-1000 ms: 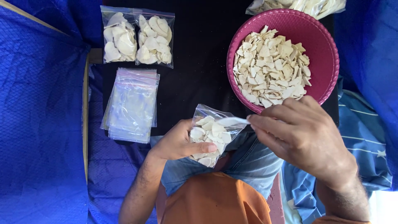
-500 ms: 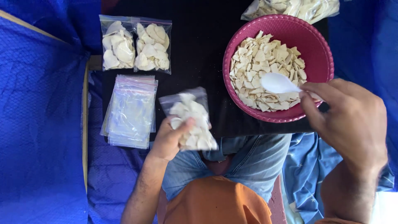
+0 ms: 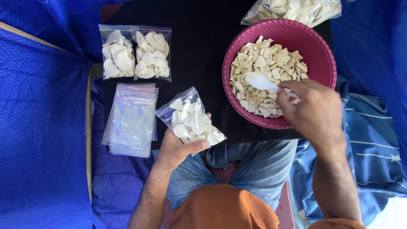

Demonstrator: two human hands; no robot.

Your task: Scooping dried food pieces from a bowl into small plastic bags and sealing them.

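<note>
Now our left hand [image 3: 176, 148] clenches a filled clear bag [image 3: 191, 122] of pale chips above our lap, thumb across its lower edge, while our right hand [image 3: 311, 110] pinches a white spoon [image 3: 260, 81] over the chips in the pink bowl [image 3: 320, 55].

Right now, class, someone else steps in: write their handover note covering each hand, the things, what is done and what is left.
Left hand: holds a part-filled clear bag of pale chips.
Right hand: holds a white spoon in the pink bowl.
Done: two filled bags lie at the top left.
Left: the empty bag stack, and chips in the bowl.
</note>
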